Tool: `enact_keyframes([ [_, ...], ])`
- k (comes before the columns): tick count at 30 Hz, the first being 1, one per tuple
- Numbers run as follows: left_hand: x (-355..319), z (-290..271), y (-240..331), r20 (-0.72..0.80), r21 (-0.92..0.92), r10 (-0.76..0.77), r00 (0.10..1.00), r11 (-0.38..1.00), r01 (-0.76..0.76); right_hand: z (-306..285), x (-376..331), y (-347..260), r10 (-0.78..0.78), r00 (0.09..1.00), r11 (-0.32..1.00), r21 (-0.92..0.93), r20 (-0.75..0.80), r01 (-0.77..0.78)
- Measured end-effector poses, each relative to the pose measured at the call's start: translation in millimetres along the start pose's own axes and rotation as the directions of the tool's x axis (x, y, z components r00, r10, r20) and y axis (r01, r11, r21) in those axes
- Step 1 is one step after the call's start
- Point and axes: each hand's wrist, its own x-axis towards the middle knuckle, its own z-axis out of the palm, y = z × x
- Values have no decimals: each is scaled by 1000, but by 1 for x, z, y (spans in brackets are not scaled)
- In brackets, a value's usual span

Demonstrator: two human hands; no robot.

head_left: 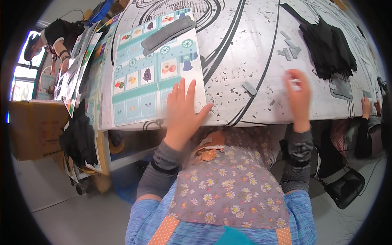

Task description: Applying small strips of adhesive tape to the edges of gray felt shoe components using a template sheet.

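My left hand lies with fingers spread on the lower right part of a printed fruit-picture sheet. A dark grey padded fabric strip rests slantwise across the sheet's upper part. My right hand hovers over the table to the right, fingers curled and smeared by motion. Something pale shows between its fingertips, too blurred to name. Between my hands lies a small grey fabric tab. Several similar grey tabs are scattered farther back.
A pile of black fabric pieces lies at the right, beside a grey flat piece. Printed sheets and black strips crowd the left, near a cardboard box. One person bends there; another's hand shows right.
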Motion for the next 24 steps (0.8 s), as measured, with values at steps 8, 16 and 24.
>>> enact_keyframes([
  [8, 11, 10, -8, 70, 148, -140, 988, 981, 129, 56, -9, -60, 88, 934, 987, -156, 346, -35],
  [16, -47, -87, -120, 433, 38, 106, 895, 990, -136, 19, -8, -41, 155, 888, 988, -51, 432, -148],
  [24, -34, -108, -151, -139, 417, -252, 958, 862, 288, 12, -11, -46, 359, 856, 918, 24, 371, -395],
])
